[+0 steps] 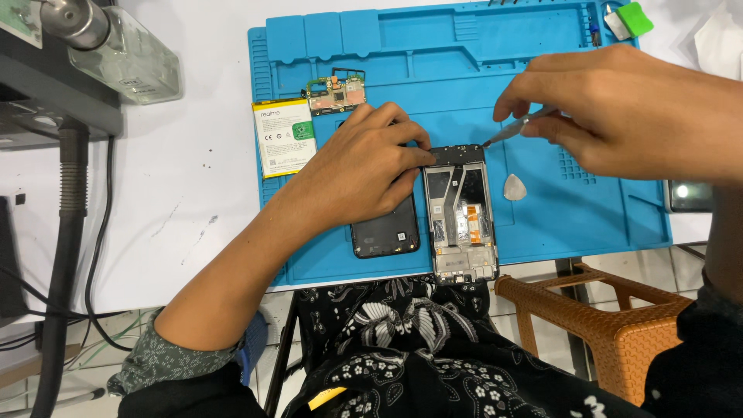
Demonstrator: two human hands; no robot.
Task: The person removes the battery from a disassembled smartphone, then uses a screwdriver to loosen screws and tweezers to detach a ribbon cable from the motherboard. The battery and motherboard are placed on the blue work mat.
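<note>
White desk [186,201] under everything, with a blue work mat [542,85] spread over its middle and right part, reaching to the near edge. Beyond the near right corner of the desk, a brown woven stool [611,325] on the tiled floor. At the far left corner, a dark stand with a thick grey hose [66,232] hanging down and a clear glass bottle [124,54] lying on its side. On the mat near its near edge, an opened phone frame [462,224], standing lengthwise, inner parts and an orange flex cable visible, its bottom end going a little over the mat's near edge. Just beside it on the left, a black back cover [385,232], partly under the left hand. Left hand [364,166] lying palm down over the cover, fingers bent, fingertips pinching the top left corner of the phone frame and keeping it in place. Right hand [619,108] above the right part of the mat, fingers closed around thin metal tweezers [515,128], their tip touching the top right corner of the frame. At the left edge of the mat, a white battery [283,137], half on the mat and half on the desk. Just beside it toward the far side, a small green circuit board [335,93]. Right of the frame, a small white triangular pick [515,187] flat on the mat. At the far right corner of the mat, a green and white small tool [628,19].
</note>
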